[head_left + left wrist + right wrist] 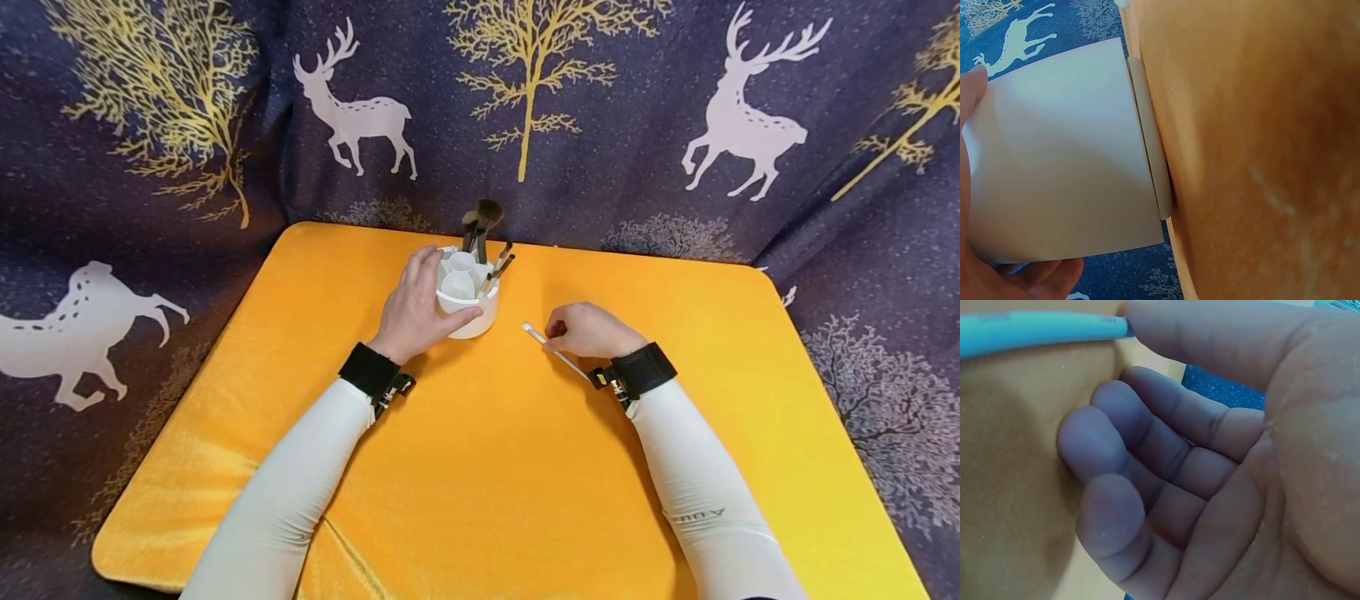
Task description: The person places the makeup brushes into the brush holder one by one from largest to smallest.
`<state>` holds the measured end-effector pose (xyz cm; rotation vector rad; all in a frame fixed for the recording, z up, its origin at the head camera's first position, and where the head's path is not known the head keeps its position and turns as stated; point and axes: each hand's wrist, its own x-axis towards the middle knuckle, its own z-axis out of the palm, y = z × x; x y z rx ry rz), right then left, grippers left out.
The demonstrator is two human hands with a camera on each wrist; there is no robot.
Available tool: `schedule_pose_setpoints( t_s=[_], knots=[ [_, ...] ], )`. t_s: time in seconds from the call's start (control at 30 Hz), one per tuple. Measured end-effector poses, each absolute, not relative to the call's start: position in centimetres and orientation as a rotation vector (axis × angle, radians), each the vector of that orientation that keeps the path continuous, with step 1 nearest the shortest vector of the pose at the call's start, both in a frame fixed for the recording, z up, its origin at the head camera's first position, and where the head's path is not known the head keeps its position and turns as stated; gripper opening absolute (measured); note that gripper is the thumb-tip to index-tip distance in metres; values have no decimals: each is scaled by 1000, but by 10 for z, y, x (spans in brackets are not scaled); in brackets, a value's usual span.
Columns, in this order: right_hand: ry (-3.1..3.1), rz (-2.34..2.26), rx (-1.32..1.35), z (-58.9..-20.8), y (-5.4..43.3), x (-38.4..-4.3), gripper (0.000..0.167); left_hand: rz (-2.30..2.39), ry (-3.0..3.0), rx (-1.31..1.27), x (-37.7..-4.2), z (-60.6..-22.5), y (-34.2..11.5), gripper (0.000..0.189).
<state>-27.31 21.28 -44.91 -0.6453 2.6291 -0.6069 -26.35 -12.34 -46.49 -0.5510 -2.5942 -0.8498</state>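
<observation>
A round white brush holder (472,323) with several compartments sits near the far edge of the table. My left hand (416,304) grips its side, thumb at the front and fingers around the back. In the left wrist view the holder's smooth white wall (1060,150) fills the left half. Large dark makeup brushes (489,215) and smaller brushes (504,265) stand in it. To the right, my right hand (588,329) pinches a slim makeup brush with a light handle (567,362), low over the cloth. In the right wrist view the thumb touches the handle (1041,331); the other fingers curl loosely.
A yellow-orange cloth (450,475) covers the table, with a crease at the front left. Behind and beside it hangs a dark blue curtain (600,167) printed with white deer and golden trees. Each wrist wears a black band (643,371) with a small camera.
</observation>
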Motion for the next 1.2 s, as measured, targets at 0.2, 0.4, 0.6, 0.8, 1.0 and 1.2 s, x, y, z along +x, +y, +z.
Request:
schedule_pose_setpoints(
  t_s=[0.2, 0.4, 0.6, 0.8, 1.0, 1.2],
  knots=[
    [2629, -588, -652, -451, 211, -273, 12, -854, -2596, -549, -263, -465, -124, 113],
    [2640, -570, -696, -452, 208, -271, 11, -860, -2597, -552, -262, -464, -124, 113],
    [2649, -557, -739, -452, 206, -269, 9, -857, -2603, -550, -262, -463, -123, 113],
    [2647, -544, -747, -450, 204, -268, 8, -860, -2603, -545, -262, -464, -124, 113],
    [2656, -533, -769, -451, 204, -269, 8, -848, -2603, -546, -263, -464, -124, 113],
    [2662, -522, -747, -453, 203, -270, 8, -871, -2594, -556, -263, -463, -124, 112]
  ],
)
